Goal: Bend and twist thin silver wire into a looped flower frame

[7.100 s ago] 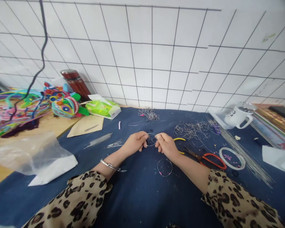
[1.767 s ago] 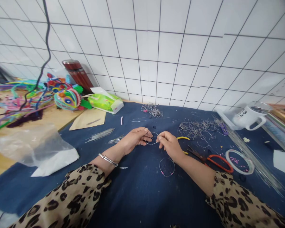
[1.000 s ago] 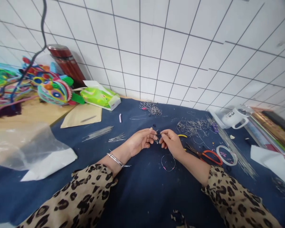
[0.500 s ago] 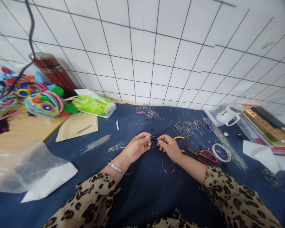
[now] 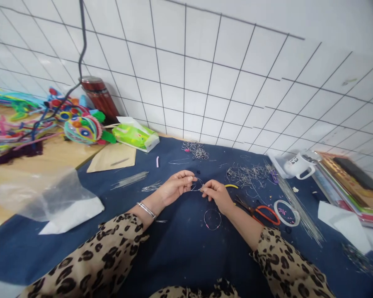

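A thin wire ring [image 5: 200, 181] is held up between both hands over the dark blue cloth. My left hand [image 5: 178, 186] pinches its left side between thumb and fingers. My right hand [image 5: 216, 193] grips the right side with its fingertips; the exact grip points are too small to make out. Below the right hand lies a second wire ring [image 5: 212, 219] with small pink beads. Orange-handled scissors [image 5: 265, 214] and a yellow-handled tool [image 5: 231, 186] rest beside my right forearm, partly hidden by it.
Tangled wire heaps [image 5: 247, 176] lie toward the wall. Straight wire bundles [image 5: 130, 180] rest left of my hands. A white round dish [image 5: 295, 219] of pink beads, a mug [image 5: 301, 165] and stacked books [image 5: 354, 178] stand right. A green packet [image 5: 135, 136] and red flask [image 5: 100, 99] are back left.
The camera view has turned and tilted, so the surroundings sit shifted in the picture. Both hands still hold the wire ring, with my right hand at a slightly lower angle.
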{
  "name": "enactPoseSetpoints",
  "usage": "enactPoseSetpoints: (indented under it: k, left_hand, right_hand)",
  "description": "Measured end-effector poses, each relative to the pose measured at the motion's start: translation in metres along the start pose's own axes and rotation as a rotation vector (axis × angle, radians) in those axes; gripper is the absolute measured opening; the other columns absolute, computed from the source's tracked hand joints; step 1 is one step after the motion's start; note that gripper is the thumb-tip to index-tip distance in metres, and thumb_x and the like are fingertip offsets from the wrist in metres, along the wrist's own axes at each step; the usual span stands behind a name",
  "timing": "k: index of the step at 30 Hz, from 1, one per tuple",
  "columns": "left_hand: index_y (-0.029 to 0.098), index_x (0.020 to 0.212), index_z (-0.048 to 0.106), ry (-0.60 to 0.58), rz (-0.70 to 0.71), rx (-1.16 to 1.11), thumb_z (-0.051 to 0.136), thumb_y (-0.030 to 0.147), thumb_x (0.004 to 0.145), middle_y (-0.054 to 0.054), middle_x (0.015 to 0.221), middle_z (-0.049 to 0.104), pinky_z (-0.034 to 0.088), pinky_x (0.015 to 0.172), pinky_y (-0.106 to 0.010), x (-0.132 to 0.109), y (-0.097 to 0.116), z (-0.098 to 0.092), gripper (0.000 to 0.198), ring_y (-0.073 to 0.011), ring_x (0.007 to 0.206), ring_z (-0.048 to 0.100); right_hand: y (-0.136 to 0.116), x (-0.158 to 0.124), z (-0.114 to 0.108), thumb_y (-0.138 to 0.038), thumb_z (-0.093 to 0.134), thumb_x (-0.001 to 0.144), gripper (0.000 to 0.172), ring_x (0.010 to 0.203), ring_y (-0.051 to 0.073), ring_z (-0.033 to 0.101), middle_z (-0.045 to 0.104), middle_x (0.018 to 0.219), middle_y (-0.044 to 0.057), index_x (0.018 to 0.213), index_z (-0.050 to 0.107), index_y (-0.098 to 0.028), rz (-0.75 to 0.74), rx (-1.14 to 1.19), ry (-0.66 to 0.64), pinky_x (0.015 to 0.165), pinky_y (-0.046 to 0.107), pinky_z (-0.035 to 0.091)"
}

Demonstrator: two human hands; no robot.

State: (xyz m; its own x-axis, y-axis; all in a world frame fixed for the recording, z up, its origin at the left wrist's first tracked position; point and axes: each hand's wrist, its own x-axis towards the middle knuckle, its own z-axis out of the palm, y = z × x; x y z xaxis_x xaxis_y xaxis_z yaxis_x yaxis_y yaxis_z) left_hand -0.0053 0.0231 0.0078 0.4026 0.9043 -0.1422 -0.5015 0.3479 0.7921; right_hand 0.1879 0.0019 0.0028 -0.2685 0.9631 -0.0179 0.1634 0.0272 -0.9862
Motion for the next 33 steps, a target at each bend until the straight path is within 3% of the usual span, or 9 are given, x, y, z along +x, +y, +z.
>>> enactPoseSetpoints:
  k: [10,21,25,33]
  left_hand:
    - [0.015,0.09,0.058,-0.159,-0.038,-0.003,0.061,0.019,0.073,-0.006,0.086,0.064,0.04,0.057,-0.022,-0.004,-0.002,0.005,0.018,-0.0065,0.054,0.049]
    - [0.014,0.091,0.059,-0.261,-0.076,0.222,0.066,0.016,0.069,-0.008,0.088,0.063,0.041,0.065,-0.023,-0.004,0.009,0.007,0.024,-0.0109,0.068,0.055]
    - [0.014,0.097,0.057,-0.24,-0.098,0.272,0.067,0.015,0.069,-0.009,0.092,0.064,0.043,0.069,-0.026,-0.004,0.014,0.005,0.03,-0.0136,0.076,0.058]
    - [0.017,0.1,0.054,-0.037,-0.12,0.441,0.068,0.023,0.069,-0.006,0.086,0.064,0.045,0.057,-0.023,0.001,0.014,-0.005,0.035,-0.01,0.061,0.057]
  right_hand:
    - [-0.006,-0.001,0.001,-0.046,0.045,0.082,0.031,0.075,0.013,0.059,0.063,0.091,0.005,0.094,0.054,-0.019,0.029,0.128,-0.006,0.055,0.021,0.043]
    - [-0.009,0.002,-0.008,-0.038,0.06,0.073,0.035,0.064,0.01,0.054,0.061,0.075,0.0,0.102,0.06,-0.018,0.084,0.142,-0.141,0.063,0.025,0.043]
    - [-0.01,0.003,-0.01,-0.035,0.06,0.073,0.023,0.062,0.009,0.052,0.059,0.07,-0.002,0.088,0.062,-0.017,0.098,0.122,-0.166,0.064,0.025,0.043]
    - [-0.006,0.008,-0.005,-0.033,0.06,0.072,0.016,0.055,0.008,0.051,0.059,0.063,-0.002,0.074,0.055,-0.017,0.1,-0.028,-0.073,0.053,0.021,0.042]
